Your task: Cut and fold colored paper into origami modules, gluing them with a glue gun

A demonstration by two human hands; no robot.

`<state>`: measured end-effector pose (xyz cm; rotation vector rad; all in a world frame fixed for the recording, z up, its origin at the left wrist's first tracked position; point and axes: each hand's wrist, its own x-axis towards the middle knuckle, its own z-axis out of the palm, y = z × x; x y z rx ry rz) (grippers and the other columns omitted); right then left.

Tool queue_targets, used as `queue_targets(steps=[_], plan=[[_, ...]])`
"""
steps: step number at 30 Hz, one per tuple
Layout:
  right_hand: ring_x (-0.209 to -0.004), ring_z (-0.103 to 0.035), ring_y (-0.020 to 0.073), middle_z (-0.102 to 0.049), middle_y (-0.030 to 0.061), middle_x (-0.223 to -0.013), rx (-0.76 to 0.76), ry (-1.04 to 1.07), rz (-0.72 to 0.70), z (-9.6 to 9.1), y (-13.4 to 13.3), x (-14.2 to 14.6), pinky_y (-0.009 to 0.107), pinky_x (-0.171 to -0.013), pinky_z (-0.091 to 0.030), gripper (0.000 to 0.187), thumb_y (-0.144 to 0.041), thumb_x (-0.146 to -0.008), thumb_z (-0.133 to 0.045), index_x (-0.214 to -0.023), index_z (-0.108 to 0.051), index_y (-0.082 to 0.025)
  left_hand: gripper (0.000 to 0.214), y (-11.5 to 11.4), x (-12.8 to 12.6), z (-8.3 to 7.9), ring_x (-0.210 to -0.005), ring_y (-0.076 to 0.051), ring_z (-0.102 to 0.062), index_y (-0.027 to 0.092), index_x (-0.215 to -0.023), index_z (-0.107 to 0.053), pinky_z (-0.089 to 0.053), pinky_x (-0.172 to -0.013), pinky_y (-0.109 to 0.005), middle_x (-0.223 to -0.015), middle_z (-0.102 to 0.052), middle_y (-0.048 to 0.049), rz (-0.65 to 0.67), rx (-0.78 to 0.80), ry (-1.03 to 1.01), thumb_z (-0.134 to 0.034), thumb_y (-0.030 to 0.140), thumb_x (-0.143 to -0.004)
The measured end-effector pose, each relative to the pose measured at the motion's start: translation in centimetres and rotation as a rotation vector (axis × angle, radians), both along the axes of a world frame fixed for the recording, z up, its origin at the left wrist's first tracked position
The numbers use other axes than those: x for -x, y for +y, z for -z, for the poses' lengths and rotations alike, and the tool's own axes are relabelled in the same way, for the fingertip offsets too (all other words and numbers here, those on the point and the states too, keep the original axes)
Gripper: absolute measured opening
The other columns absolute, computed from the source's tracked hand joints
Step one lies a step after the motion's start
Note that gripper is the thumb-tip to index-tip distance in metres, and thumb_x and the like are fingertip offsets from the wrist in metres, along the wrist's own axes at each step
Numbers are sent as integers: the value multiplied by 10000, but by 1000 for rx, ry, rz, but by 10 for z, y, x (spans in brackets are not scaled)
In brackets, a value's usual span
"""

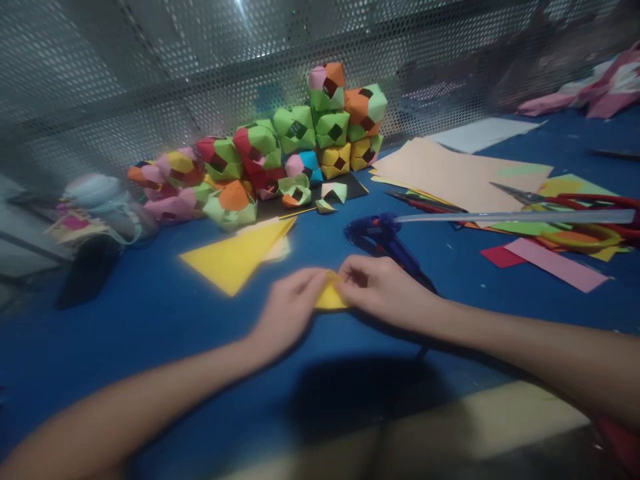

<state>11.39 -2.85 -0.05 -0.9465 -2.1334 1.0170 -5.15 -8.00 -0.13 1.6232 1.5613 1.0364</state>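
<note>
Between my hands, just above or on the blue table, is a small folded piece of yellow paper [331, 295]. My left hand [295, 303] pinches its left side, and my right hand [375, 283] grips the right side with curled fingers. Parts of the paper are hidden behind the fingers. Beyond my left hand lies a larger yellow paper triangle [235, 259]. A blue glue gun [377, 230] rests just past my right hand, with a long clear glue stick [510, 217] sticking out of its back to the right.
Folded paper blocks [295, 130] in several colours are stacked against the perforated metal screen [210, 73]. Paper sheets [465, 170], red-handled scissors [575, 200] and pink strips [557, 263] lie to the right. A pale bottle-like object [100, 200] and a dark phone-like slab [90, 270] are at left.
</note>
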Motion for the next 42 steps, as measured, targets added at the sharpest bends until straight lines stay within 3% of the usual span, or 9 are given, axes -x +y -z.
queue_targets(steps=[24, 29, 35, 42], plan=[[-518, -452, 82, -503, -42, -571, -27, 37, -46, 2, -3, 1, 195, -477, -337, 154, -214, -809, -551, -669, -500, -176, 183, 1, 0, 3, -787, -149, -592, 157, -806, -675, -441, -718, -241, -847, -693, -20, -11, 66, -100, -575, 307, -834], [-587, -504, 100, -563, -3, -688, -143, 115, -12, 3, -1, 0, 213, -531, -401, 89, -237, -829, -546, -782, -551, -161, 209, -1, -2, 0, -780, -153, -592, 150, -851, -687, -449, -720, -250, -852, -694, -31, 28, 68, -71, -567, 322, -846], [-672, -549, 123, -594, 25, -716, -347, 148, -60, 8, 1, -2, 244, -627, -433, 165, -148, -871, -483, -719, -542, -172, 222, -2, -3, 0, -811, -169, -606, 157, -825, -699, -461, -747, -262, -856, -704, -32, 48, 82, -44, -567, 334, -845], [-639, -555, 118, -610, 16, -706, -327, 169, 33, 6, 3, -4, 234, -589, -433, 131, -149, -846, -501, -727, -549, -176, 293, -4, -3, 0, -844, -195, -631, 151, -1029, -693, -495, -743, -285, -970, -710, -70, 57, 154, -203, -597, 320, -810]])
